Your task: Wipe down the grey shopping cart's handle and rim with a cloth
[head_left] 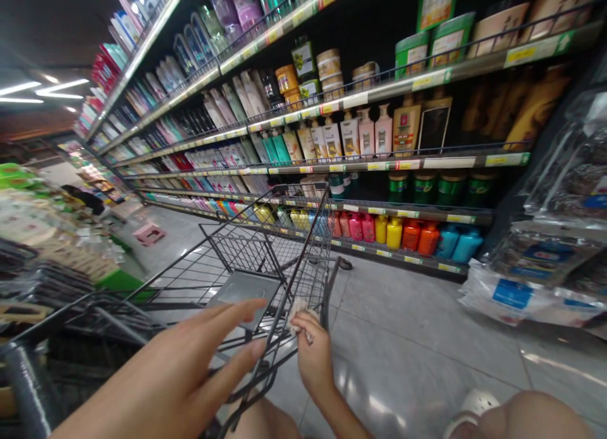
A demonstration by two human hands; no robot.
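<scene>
A dark wire shopping cart [303, 262] stands in front of me, with a grey plastic child-seat panel [251, 290] inside its frame. My right hand [313, 347] is closed around a crumpled whitish cloth [300, 312] at the outside of the cart's near side wires. Whether the cloth is fabric or paper I cannot tell. My left hand [190, 357] reaches over the near end of the cart, thumb and fingers apart, with nothing between them. Its fingertips are close to the upper side rail; whether they touch it is unclear.
A long shelf [370, 164] with bottles and jars runs along the far side. At right hang clear plastic packs [531, 255]. Stacked goods [52, 236] line the left, and a pink stool [149, 234] stands on the tiled floor [408, 338]. A white clog [474, 407] shows below.
</scene>
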